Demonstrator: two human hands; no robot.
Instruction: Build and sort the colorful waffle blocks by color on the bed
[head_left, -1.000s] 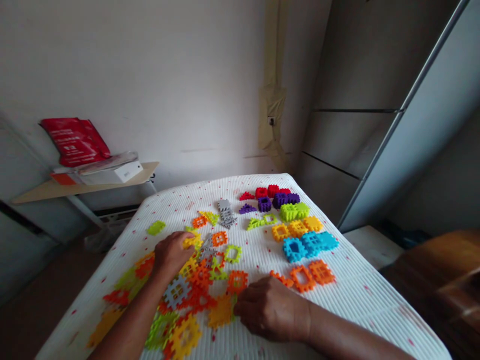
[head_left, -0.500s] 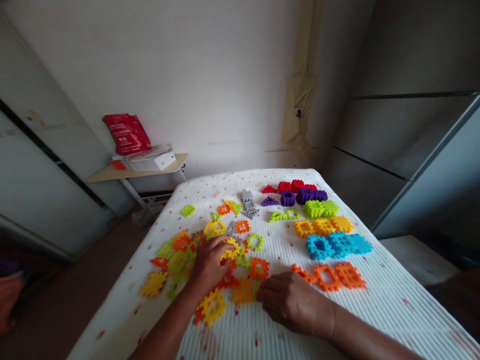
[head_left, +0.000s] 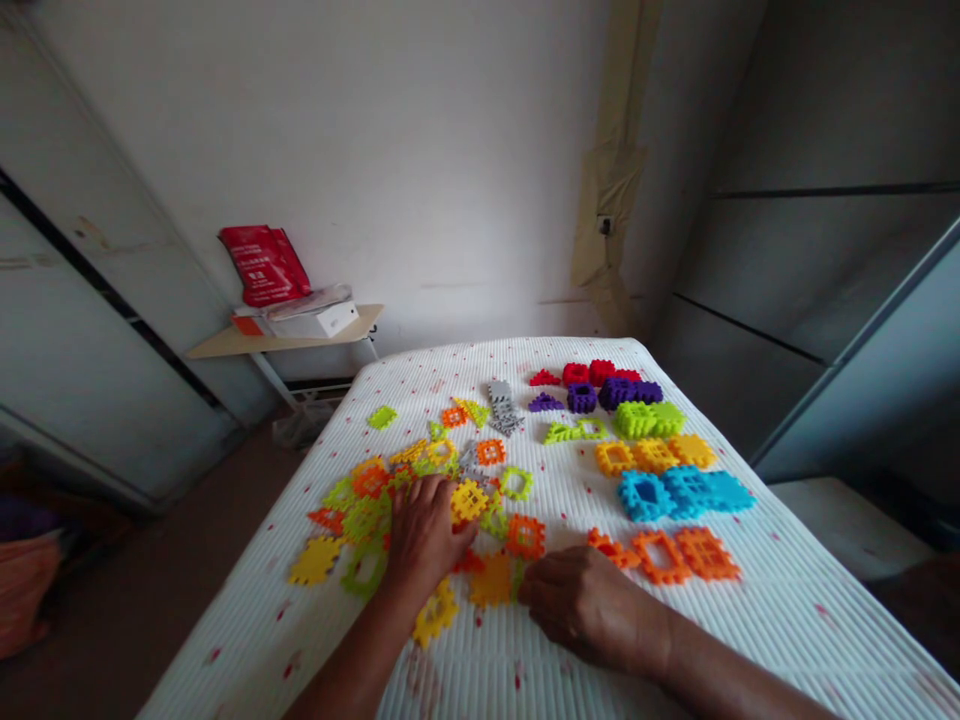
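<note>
On the white ribbed bedcover (head_left: 757, 620), the left hand (head_left: 426, 535) lies with fingers loosely spread just beside a yellow waffle block (head_left: 469, 501), and the right hand (head_left: 592, 610) rests curled, neither visibly pinching, at the mixed heap (head_left: 360, 520), below the colour-sorted rows (head_left: 645, 450); the heap appears the work in hand, and the next move calls for picking out one piece.

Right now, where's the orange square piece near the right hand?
In the head view, the orange square piece lies between the hands, just above the right hand and to the right of the left hand, beside a yellow piece.

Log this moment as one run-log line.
left hand: on mixed pile of plastic waffle blocks | right hand: near orange block | colour-sorted block rows: on white ribbed cover
</note>
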